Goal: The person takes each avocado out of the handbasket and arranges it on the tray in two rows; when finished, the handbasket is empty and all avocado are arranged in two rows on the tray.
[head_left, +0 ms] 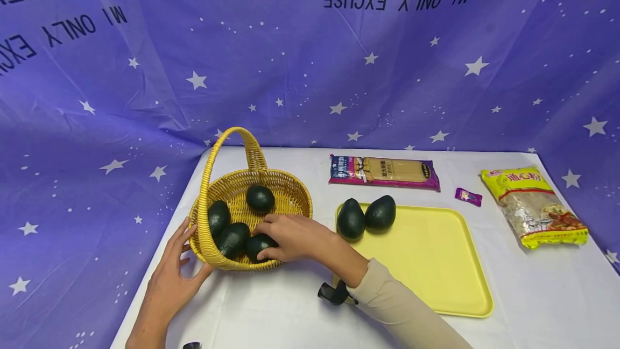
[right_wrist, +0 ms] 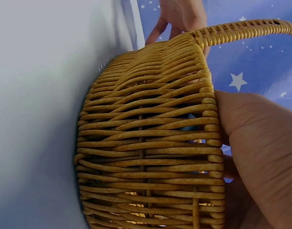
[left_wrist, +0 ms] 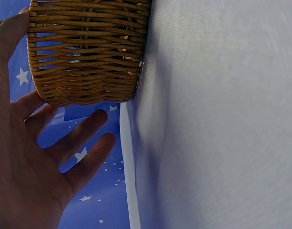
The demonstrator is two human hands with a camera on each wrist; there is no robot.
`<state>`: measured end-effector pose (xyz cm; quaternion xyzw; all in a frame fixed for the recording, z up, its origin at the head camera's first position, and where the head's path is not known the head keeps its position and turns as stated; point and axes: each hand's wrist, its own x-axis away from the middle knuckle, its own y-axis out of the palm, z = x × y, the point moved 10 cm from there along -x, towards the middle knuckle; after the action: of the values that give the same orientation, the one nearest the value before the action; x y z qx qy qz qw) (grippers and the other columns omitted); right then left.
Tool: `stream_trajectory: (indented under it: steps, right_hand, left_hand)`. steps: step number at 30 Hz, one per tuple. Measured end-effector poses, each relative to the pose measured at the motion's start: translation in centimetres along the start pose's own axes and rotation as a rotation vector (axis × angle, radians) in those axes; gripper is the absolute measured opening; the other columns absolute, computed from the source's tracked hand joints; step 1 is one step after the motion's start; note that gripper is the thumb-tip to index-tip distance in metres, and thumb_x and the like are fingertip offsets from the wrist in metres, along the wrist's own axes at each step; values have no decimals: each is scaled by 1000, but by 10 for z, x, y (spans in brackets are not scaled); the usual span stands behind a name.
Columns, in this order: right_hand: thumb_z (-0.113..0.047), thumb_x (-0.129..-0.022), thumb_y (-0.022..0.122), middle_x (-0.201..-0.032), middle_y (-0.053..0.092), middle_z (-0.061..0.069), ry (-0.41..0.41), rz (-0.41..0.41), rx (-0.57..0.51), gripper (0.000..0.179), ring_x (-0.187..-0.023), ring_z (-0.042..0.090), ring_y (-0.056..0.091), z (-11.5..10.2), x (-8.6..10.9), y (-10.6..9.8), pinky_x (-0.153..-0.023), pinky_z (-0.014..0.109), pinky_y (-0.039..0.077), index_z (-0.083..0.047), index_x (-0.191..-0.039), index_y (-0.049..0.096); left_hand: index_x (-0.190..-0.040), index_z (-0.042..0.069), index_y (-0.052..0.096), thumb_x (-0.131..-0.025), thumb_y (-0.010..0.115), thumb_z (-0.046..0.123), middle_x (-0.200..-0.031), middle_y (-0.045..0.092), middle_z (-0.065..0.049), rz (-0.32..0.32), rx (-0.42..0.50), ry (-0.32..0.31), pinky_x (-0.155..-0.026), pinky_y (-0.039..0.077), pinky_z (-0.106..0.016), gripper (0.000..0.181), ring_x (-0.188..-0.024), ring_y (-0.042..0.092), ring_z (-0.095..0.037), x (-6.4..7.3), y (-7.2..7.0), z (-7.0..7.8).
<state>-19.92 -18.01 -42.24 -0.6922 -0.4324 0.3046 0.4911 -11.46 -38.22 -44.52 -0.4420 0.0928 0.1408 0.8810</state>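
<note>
A yellow wicker basket [head_left: 294, 187] with a tall handle stands at the table's left, several dark green avocados lying in it. My right hand [head_left: 295, 238] reaches over the near right rim and grips an avocado [head_left: 256, 246] inside, thumb and fingers around it. In the right wrist view, the basket wall [right_wrist: 150, 129] hides that avocado. At the basket's left side, my left hand [head_left: 169, 279] is spread, its thumb and index finger touching the outside by the rim. The left wrist view shows its other fingers [left_wrist: 91, 160] extended below the wicker.
Right of the basket lies a yellow tray [head_left: 426, 263], with two avocados [head_left: 351, 220] at its far left corner. Behind it are a pack of noodles [head_left: 387, 171] and a small purple packet [head_left: 468, 196]. A yellow-and-clear bag of pasta [head_left: 535, 206] lies at the right.
</note>
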Motion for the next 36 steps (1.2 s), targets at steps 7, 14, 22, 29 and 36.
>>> stream_trajectory:
  steps: [7,14,22,29,36]
  right_hand:
    - [-52,-98,78,-123,70,-4,1,-7,-15,54,-104,6,69,1,-2,1,-91,22,59,-19,-139,71]
    - [-52,-95,81,-126,71,-5,0,-15,-33,55,-107,5,68,3,-5,2,-91,21,58,-20,-139,71]
    - [-47,-98,79,-127,69,-3,16,-19,-56,52,-106,7,67,8,-4,2,-92,23,58,-20,-141,70]
    - [-46,-99,78,-134,64,-2,20,6,-25,53,-105,10,68,10,0,-2,-90,25,59,-22,-145,66]
    - [-44,-99,78,-132,64,-1,-20,64,-25,52,-105,10,67,8,3,-10,-89,24,59,-21,-144,67]
  left_hand:
    - [-165,22,45,-86,93,26,-176,31,10,0,2,-4,-92,41,4,92,-120,42,21,0,0,0]
    - [-165,22,45,-86,93,26,-176,31,8,-8,2,1,-92,42,4,92,-120,46,15,-2,1,1]
    - [-165,22,45,-86,94,25,-176,31,6,-11,14,1,-92,41,4,92,-120,44,17,-2,1,0]
    - [-164,22,45,-86,94,25,-176,31,7,-7,20,4,-92,42,4,92,-120,42,20,-2,1,0]
    - [-165,22,45,-86,93,25,-176,31,7,-7,26,-5,-91,42,4,92,-119,42,21,-1,1,-3]
